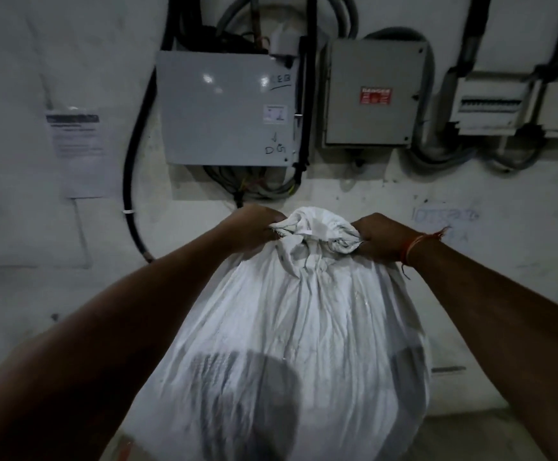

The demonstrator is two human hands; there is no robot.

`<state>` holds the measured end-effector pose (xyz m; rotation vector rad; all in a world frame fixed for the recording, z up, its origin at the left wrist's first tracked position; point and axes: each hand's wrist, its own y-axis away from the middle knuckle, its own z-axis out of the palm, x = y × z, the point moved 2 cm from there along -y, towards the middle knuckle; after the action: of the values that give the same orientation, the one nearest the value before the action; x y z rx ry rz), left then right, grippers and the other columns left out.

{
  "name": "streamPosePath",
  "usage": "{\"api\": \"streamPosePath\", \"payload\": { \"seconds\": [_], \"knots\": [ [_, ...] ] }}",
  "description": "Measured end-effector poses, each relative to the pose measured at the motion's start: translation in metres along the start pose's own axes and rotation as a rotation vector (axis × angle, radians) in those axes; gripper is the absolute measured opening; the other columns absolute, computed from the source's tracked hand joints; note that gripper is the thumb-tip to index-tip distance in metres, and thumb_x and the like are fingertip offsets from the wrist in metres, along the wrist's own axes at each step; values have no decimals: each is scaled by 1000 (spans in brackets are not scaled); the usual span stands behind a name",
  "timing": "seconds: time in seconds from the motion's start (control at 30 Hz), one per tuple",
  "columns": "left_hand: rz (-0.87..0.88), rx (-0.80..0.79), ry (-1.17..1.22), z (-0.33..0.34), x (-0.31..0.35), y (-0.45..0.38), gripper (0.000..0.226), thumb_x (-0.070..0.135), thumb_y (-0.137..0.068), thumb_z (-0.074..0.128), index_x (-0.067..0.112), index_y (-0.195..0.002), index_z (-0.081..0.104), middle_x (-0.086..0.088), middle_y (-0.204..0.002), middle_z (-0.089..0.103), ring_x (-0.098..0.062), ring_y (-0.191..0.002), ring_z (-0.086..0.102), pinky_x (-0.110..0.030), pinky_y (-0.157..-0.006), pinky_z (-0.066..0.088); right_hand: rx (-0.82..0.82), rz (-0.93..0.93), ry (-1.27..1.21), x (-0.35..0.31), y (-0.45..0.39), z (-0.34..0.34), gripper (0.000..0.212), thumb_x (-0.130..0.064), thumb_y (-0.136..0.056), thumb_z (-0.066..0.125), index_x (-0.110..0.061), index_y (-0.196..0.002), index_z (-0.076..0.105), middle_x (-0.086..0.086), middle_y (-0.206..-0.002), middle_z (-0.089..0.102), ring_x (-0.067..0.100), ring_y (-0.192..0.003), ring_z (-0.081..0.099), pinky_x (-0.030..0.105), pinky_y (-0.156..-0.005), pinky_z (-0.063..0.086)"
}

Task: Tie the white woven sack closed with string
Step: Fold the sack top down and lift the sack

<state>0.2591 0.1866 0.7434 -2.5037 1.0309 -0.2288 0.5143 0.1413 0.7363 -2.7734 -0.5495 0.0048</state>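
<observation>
Both forearms outstretched; left hand (257,227), right hand (382,236) seemingly fisted on sack (304,327) neck

You have one white sack (290,327) in front of you, and two hands on it: your left hand (254,229) and your right hand (382,237), one grip clenched on either side of its gathered neck. One orange thread band (410,247) circles the wrist just behind the right grip. Above both grips the wall carries two grey metal boxes (227,108) (372,94), one breaker panel (490,104) and one paper notice (79,151).
</observation>
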Motion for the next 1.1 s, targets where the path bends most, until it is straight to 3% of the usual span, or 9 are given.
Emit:
{"api": "streamPosePath", "payload": {
  "seconds": [0.1,0.23,0.4,0.6,0.7,0.8,0.93,1.03,1.1],
  "knots": [
    [-24,-25,-8,16,46,-35,17,22,-94,61,14,-106,70,-6,-106,74,-24,-98,67,-26,-72,36,-20,-2,-25,54,27,-5,25,-25,-91,63,-1,-85,64,22,-94,71,35,-90,65,30,-69,35],
    [-29,-65,13,37,96,-80,15,19,-93,63,14,-105,70,-4,-105,74,-21,-94,65,-25,-72,33,-24,-8,-69,122,56,-13,42,-39,-85,58,2,-88,66,19,-86,71,33,-83,66,41,-74,50],
    [18,-89,58,77,155,-149,13,17,-93,64,13,-104,70,-3,-102,72,-9,-86,54,-23,-70,30,-30,26,-99,225,87,-19,50,-53,-76,51,-6,-84,68,11,-82,72,25,-77,66,40,-72,52],
    [110,-162,114,121,215,-244,13,21,-95,64,16,-104,71,13,-90,59,-7,-87,55,-20,-72,34,-73,43,-52,346,108,-24,31,-38,-86,67,-7,-82,69,11,-82,73,26,-75,66,41,-74,53],
    [129,-203,169,139,248,-293,14,24,-95,64,20,-107,71,14,-93,61,-8,-91,58,-20,-76,38,-93,59,-89,404,125,-29,57,-63,-74,57,-7,-81,68,9,-78,72,25,-74,67,39,-72,53],
    [129,-234,189,151,282,-334,13,22,-95,64,22,-106,70,15,-92,60,-7,-90,56,-17,-75,38,-106,23,-95,452,138,-35,71,-73,-69,47,-5,-81,67,12,-78,71,25,-73,65,33,-69,48],
    [106,-235,182,172,319,-379,13,24,-94,65,21,-107,70,11,-93,62,-15,-95,61,-28,-82,41,-91,10,-100,510,153,-38,59,-68,-75,50,-11,-77,65,8,-78,69,22,-72,62,29,-67,43],
    [57,-214,152,193,344,-405,21,25,-94,64,21,-114,69,3,-110,71,-18,-103,63,-32,-88,45,-72,-12,-73,557,160,-33,37,-45,-89,65,-9,-82,67,6,-80,68,18,-73,59,24,-65,36],
    [12,-198,148,208,362,-417,28,22,-94,65,21,-122,67,0,-118,71,-20,-108,63,-35,-93,47,-56,-42,-66,586,163,-24,40,-44,-88,63,-5,-86,69,10,-87,72,15,-74,59,22,-65,33]
  ]
}}
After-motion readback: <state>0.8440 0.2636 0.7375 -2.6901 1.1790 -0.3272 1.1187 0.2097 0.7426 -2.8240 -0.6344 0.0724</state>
